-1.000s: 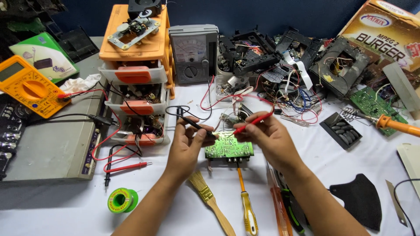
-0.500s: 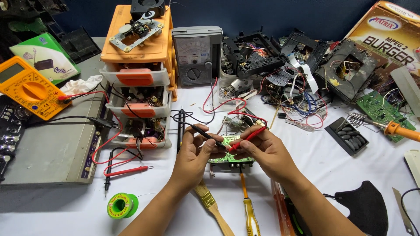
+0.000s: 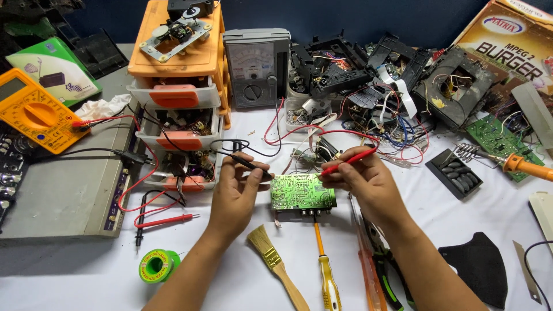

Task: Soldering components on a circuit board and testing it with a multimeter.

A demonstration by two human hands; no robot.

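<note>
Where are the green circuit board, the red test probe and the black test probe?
green circuit board (image 3: 299, 193), head view, board's middle.
red test probe (image 3: 351, 159), head view, mid-shaft.
black test probe (image 3: 249, 163), head view, mid-shaft.

Two meters (image 3: 256, 68), two held probes (image 3: 351, 160), perhaps two screwdrivers (image 3: 326, 268).

Bright, even overhead light fills the scene, and the white cloth-covered table (image 3: 230, 276) looks nearly washed out toward 6 o'clock. Shadows are soft and short. Focus is sharp centrally, with slight wide-angle bending at 3 and 9 o'clock.
</note>
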